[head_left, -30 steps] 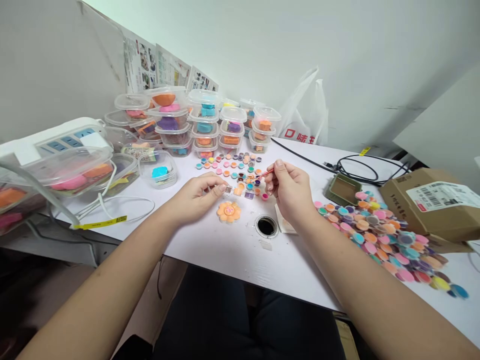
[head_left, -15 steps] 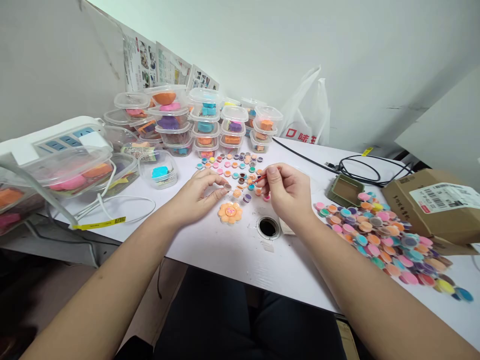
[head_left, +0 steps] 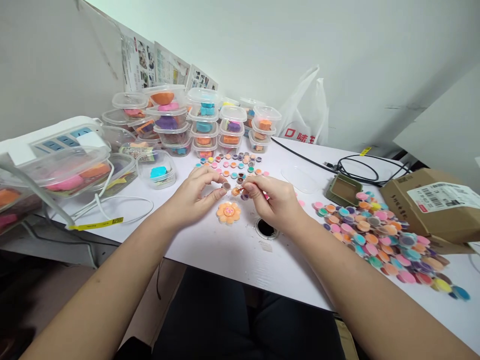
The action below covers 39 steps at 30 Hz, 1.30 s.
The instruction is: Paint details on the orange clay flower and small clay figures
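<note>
Right fingers (head_left: 256, 192) shifted leftward, pinching a thin brush (head_left: 242, 188) at an orange pot (head_left: 235, 192), left fingers (head_left: 216, 196) pinching a brownish pot (head_left: 226, 186)

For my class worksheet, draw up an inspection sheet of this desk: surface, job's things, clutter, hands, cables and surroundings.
Surface: white table, with a round hole partly hidden by the right hand.
Job's things: orange flower, thin reddish brush, rows of paint pots.
Clutter: stacked clear containers, heap of colourful pots, cardboard box.
Hands: left hand pinches a small pot; right hand grips the brush.
Cables: black cable looped near the box; white cable by the power strip.
Surroundings: pale wall, papers on the left. Co-workers: nothing seen.
</note>
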### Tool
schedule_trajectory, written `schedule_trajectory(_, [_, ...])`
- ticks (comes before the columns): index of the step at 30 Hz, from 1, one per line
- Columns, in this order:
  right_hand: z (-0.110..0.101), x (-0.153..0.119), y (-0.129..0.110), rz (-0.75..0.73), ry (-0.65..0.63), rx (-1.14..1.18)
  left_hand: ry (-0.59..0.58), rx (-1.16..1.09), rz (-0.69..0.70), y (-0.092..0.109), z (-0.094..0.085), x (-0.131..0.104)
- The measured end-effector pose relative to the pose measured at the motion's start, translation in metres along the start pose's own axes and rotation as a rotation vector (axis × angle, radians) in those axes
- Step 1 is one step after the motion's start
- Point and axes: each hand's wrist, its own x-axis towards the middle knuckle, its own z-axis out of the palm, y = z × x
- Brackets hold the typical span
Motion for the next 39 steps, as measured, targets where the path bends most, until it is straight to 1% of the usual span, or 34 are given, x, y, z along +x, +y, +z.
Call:
schedule_trajectory(3, [-0.001,0.0,-0.002,-0.016,-0.026,-0.019,0.019,0.028,0.025,0.001,-0.001,-0.001])
schedule_trajectory(5, [0.0,0.0,-0.003,0.05,-0.015,0.01,0.019,0.04,0.032,0.002,-0.001,-0.001])
schedule_trajectory(8, [0.003,-0.001,-0.005,0.199,0.06,0.142,0.013,0.046,0.021,0.0,-0.001,0.0])
schedule_trajectory(11, [0.005,-0.001,-0.003,0.309,0.151,0.253,-0.006,0.044,-0.029,-0.006,0.0,0.001])
schedule_trajectory(15, [0.008,0.002,0.001,0.409,0.21,0.365,-0.108,0.062,-0.145,-0.019,0.004,0.002])
schedule_trajectory(19, [0.014,0.003,0.003,0.481,0.192,0.469,-0.2,0.096,-0.191,-0.024,0.008,0.003])
schedule_trajectory(21, [0.018,0.003,0.004,0.546,0.168,0.526,-0.23,0.126,-0.207,-0.024,0.009,0.004])
schedule_trajectory(23, [0.023,0.002,0.004,0.637,0.148,0.587,-0.236,0.154,-0.212,-0.022,0.01,0.005])
schedule_trajectory(25, [0.027,0.001,0.005,0.732,0.144,0.628,-0.204,0.177,-0.242,-0.019,0.009,0.001])
schedule_trajectory(28, [0.034,0.0,0.008,0.834,0.157,0.644,-0.097,0.224,-0.322,-0.007,0.01,-0.013])
schedule_trajectory(30, [0.037,-0.001,0.01,0.874,0.178,0.649,-0.03,0.254,-0.348,0.009,0.014,-0.028])
schedule_trajectory(31, [0.038,-0.001,0.011,0.888,0.193,0.655,-0.012,0.263,-0.359,0.019,0.017,-0.036])
schedule_trajectory(34, [0.041,-0.002,0.013,0.894,0.229,0.654,0.0,0.342,-0.484,0.048,0.031,-0.051])
schedule_trajectory(36, [0.042,-0.003,0.014,0.879,0.234,0.633,0.008,0.407,-0.519,0.062,0.042,-0.053])
schedule_trajectory(39, [0.041,-0.002,0.013,0.875,0.245,0.624,0.02,0.466,-0.55,0.071,0.054,-0.046])
